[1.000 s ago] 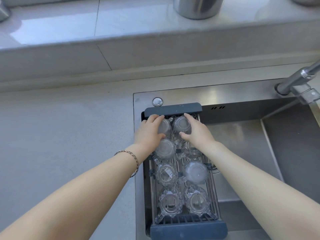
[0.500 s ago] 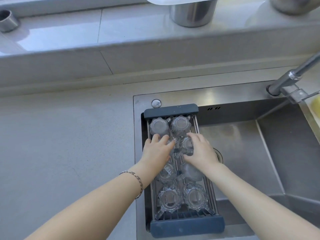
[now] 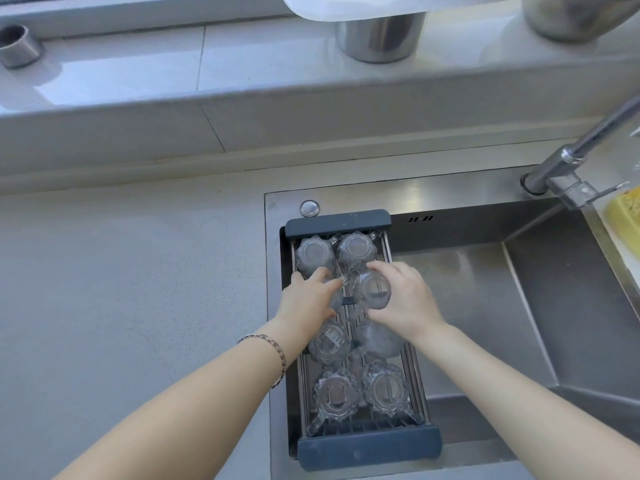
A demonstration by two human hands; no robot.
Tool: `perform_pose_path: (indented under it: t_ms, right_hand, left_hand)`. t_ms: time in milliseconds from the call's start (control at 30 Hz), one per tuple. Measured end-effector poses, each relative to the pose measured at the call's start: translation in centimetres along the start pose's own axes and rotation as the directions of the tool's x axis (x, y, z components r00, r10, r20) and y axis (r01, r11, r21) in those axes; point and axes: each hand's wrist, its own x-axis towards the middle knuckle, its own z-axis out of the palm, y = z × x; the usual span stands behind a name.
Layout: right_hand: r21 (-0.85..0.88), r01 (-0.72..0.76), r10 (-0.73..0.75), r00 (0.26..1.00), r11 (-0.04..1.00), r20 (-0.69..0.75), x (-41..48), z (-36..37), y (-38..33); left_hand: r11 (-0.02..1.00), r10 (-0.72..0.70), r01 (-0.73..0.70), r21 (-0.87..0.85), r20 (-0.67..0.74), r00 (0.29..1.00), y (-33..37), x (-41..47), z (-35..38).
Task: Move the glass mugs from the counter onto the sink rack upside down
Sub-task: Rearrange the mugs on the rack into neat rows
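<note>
A dark-framed sink rack (image 3: 337,221) spans the left end of the steel sink. Several clear glass mugs stand upside down on it in two columns, such as the far-left mug (image 3: 313,253) and the near-right mug (image 3: 385,389). My left hand (image 3: 306,301) lies over a mug in the second row, left column, mostly hiding it. My right hand (image 3: 407,299) wraps the second-row right mug (image 3: 372,289) from its right side. The grey counter (image 3: 138,289) left of the sink holds no mugs.
A chrome faucet (image 3: 571,157) rises at the sink's right rear. A yellow sponge (image 3: 623,213) sits at the right edge. Metal canisters (image 3: 379,36) and a small steel cup (image 3: 19,46) stand on the windowsill ledge behind. A round button (image 3: 309,207) sits behind the rack.
Both hands have drawn back from the farthest row of mugs to the second row. The view has tilted up a little, showing more of the windowsill.
</note>
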Motion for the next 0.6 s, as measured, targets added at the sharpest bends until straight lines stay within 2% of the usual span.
perform_pose_path:
  t_ms: [133, 233, 300, 367, 467, 533, 600]
  right_hand:
    - [-0.097, 0.266, -0.261, 0.963, 0.959, 0.064, -1.0, -4.2, -0.6]
    - [-0.194, 0.444, -0.41, 0.892, 0.875, 0.192, -0.2, -6.5, -0.7]
    - [-0.222, 0.468, -0.401, 0.87, 0.856, 0.287, 0.5, -7.0, -1.0]
    - [-0.195, 0.49, -0.404, 0.843, 0.85, 0.355, 1.0, -7.0, -1.4]
    - [-0.112, 0.538, -0.468, 0.804, 0.836, 0.366, 0.8, -7.1, -1.8]
    - [-0.091, 0.526, -0.47, 0.815, 0.846, 0.34, 0.0, -7.5, -1.9]
    - [-0.036, 0.442, -0.415, 0.865, 0.896, 0.283, -1.1, -7.7, -1.8]
  left_hand:
    - [0.998, 0.007, -0.009, -0.056, -0.043, 0.999, -0.2, -0.7, 0.5]
    - [0.982, 0.068, -0.098, -0.163, -0.183, 0.981, -0.3, -1.3, -0.2]
    - [0.933, 0.14, -0.215, -0.288, -0.259, 0.956, 0.1, -1.4, -1.3]
    - [0.863, 0.157, -0.251, -0.438, -0.24, 0.958, 0.8, -1.4, -2.3]
    - [0.814, 0.192, -0.267, -0.516, -0.195, 0.962, 1.2, -1.2, -2.7]
    - [0.803, 0.212, -0.29, -0.521, -0.205, 0.956, 1.2, -1.4, -2.3]
    - [0.795, 0.192, -0.309, -0.522, -0.266, 0.945, 1.3, -1.7, -1.8]
